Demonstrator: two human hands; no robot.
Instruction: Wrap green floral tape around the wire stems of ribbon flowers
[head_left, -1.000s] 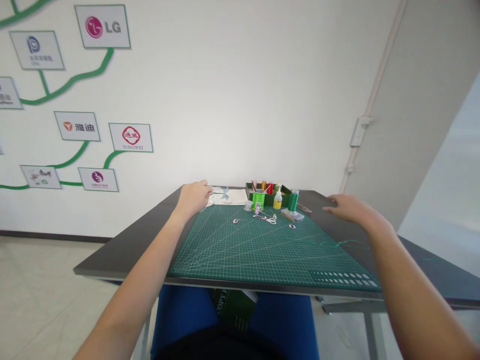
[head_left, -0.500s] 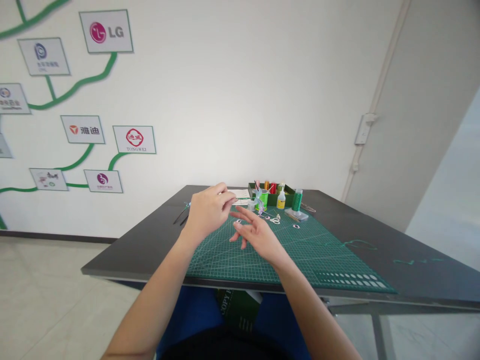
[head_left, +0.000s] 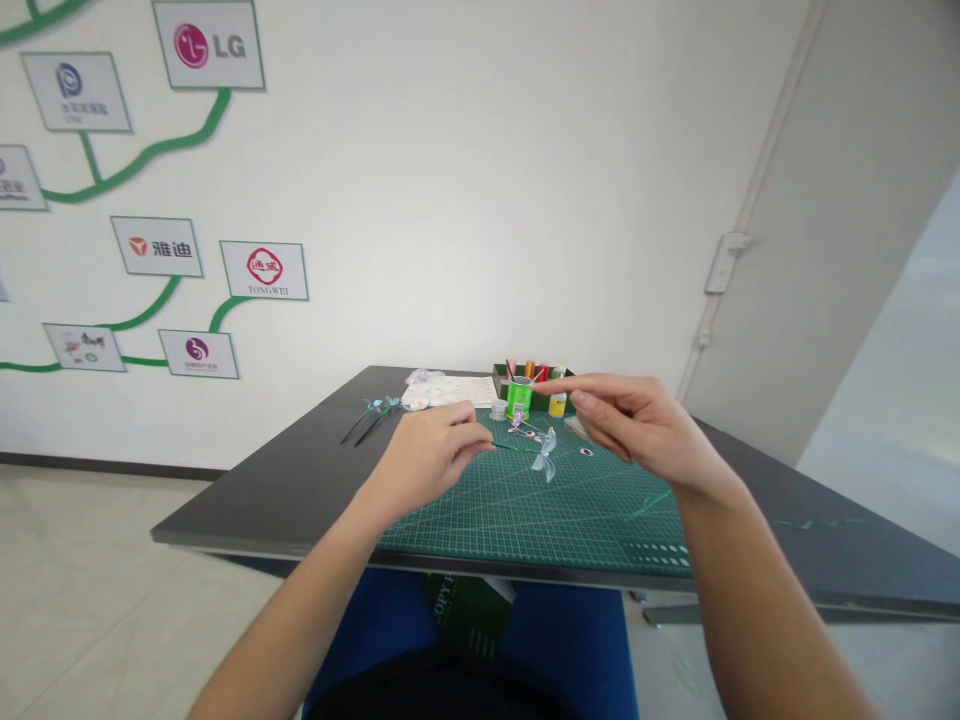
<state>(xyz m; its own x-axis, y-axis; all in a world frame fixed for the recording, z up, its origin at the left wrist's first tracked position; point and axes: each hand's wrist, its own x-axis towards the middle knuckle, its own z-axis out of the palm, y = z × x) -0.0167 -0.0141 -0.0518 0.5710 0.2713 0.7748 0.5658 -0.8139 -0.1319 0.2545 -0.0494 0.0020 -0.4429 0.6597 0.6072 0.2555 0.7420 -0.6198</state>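
Note:
In my left hand (head_left: 442,455), thumb and fingers pinch a thin green stem (head_left: 514,448). A pale blue translucent flower (head_left: 546,458) with petal-like loops is at the stem's far end, above the green cutting mat (head_left: 480,515). My right hand (head_left: 645,425) hangs in the air to the right of the flower, apart from it. Its index finger points left while the thumb lies close to the curled other fingers. Whatever these may hold is hidden. Loose green thread (head_left: 649,504) shows on the mat, left of the right forearm.
At the back stand a bright green can (head_left: 519,398) with tools, a small white jar (head_left: 499,409), a yellow-labelled glue bottle (head_left: 557,404) and a dark green box (head_left: 499,375) of spools. Finished-looking blue flower stems (head_left: 373,418) lie at left, near white sheets (head_left: 465,390).
My right hand has moved right, away from the left hand, its spread fingers now mostly curled with the index stretched. The left hand has lowered slightly with the stem and flower.

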